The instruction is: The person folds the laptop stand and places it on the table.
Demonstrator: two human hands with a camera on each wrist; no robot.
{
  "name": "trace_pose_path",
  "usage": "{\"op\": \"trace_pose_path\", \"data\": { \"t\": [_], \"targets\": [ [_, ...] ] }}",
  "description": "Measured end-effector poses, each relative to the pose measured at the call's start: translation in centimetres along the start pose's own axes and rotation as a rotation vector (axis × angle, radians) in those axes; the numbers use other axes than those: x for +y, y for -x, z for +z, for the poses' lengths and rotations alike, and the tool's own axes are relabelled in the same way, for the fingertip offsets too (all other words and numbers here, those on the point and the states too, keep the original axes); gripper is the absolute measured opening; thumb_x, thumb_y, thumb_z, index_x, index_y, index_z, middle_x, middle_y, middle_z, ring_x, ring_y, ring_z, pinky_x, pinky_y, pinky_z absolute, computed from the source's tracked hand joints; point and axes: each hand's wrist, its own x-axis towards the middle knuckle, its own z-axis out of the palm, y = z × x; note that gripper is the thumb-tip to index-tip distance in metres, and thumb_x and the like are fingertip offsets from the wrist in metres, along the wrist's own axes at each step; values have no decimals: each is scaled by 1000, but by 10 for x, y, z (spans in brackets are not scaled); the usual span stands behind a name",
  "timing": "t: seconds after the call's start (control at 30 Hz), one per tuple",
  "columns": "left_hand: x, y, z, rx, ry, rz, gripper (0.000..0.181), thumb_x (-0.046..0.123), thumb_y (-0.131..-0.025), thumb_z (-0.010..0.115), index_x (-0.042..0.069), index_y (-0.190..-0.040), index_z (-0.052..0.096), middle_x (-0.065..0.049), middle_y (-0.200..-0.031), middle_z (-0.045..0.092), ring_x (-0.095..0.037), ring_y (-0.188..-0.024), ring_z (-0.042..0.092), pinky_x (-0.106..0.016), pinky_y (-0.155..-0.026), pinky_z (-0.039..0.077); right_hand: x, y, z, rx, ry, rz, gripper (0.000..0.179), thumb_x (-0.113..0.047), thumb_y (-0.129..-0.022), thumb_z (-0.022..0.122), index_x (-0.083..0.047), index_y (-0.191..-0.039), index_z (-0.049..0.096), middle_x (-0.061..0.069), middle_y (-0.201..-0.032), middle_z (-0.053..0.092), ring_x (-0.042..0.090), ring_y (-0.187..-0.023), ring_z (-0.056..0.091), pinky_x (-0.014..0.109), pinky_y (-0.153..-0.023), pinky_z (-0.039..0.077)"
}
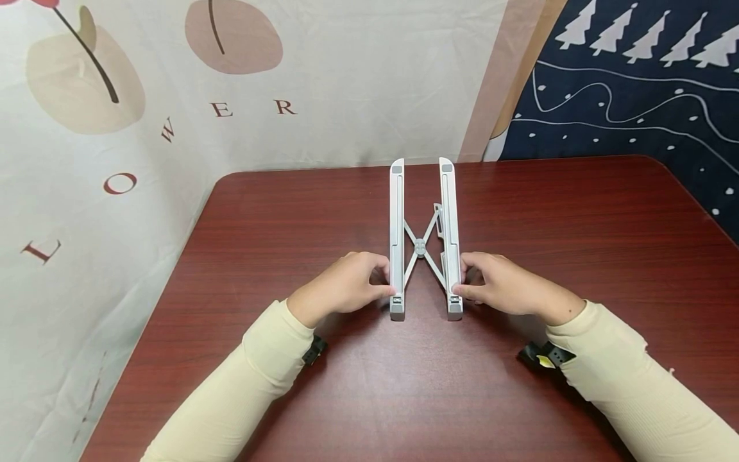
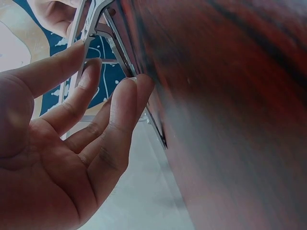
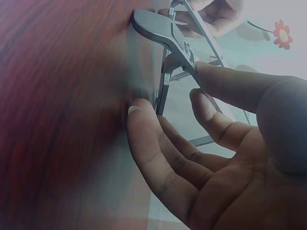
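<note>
A silver folding laptop stand (image 1: 396, 224) stands on the table, its two long rails side by side and partly spread. Between them, thin crossed bars meet at a central hub (image 1: 420, 248). My left hand (image 1: 349, 282) pinches the near end of the left rail, thumb on top and fingers bent along its outer side. At the same height on the other side, my right hand (image 1: 508, 285) pinches the right rail. The right wrist view shows the rounded rail end (image 3: 156, 26) by the thumb; the left wrist view shows fingertips close to the tabletop.
The dark red wooden table (image 1: 369, 398) has rounded far corners. Behind it hangs a pale printed cloth (image 1: 358, 83) with letters, and at the right a navy cloth (image 1: 629, 102) with white trees. Black bands (image 1: 314, 350) sit at both wrists, below pale yellow sleeves.
</note>
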Motion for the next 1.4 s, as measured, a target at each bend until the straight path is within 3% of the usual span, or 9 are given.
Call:
{"op": "trace_pose_path", "data": {
  "t": [1.4],
  "targets": [
    [6,0,2,-7,8,15,20,27,-88,77,19,-78,61,9,-79,67,-11,-69,52,-27,-71,44,-2,-2,7,16,14,-35,19,-13,-90,74,-12,-85,55,-3,-71,56,8,-61,52,24,-59,44]
  ]
}}
